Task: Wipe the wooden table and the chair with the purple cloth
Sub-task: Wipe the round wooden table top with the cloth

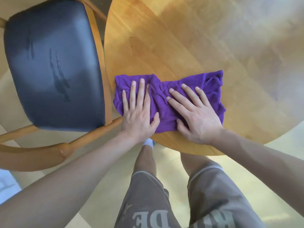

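Pressing down on the purple cloth [166, 102], both hands lay flat with their fingers straight and a little spread. The left hand [139, 111] covered the left part of the cloth, its fingers pointing away from the person, and its thumb rested on the fabric toward the middle. The right hand [195, 114] covered the right part, its fingers pointing away and somewhat to the left. Neither hand gripped or pinched the cloth; they only pushed on it from above with palms and fingers.

The cloth lay on the wooden table [189, 46], near the table's edge closest to the person and close to its left rim. It was wrinkled and bunched between the two hands. Its long axis ran from left to right, roughly along the near edge of the table, and its hemmed right end lay beyond the right hand's fingertips.

Just beside the table, on the left, stood the chair [100, 51], a light wooden frame with a dark padded seat [52, 63]. I could not tell whether the chair touched the table.

Below the hands, the person's legs in grey shorts [181, 203] stood on a pale floor [102, 195].
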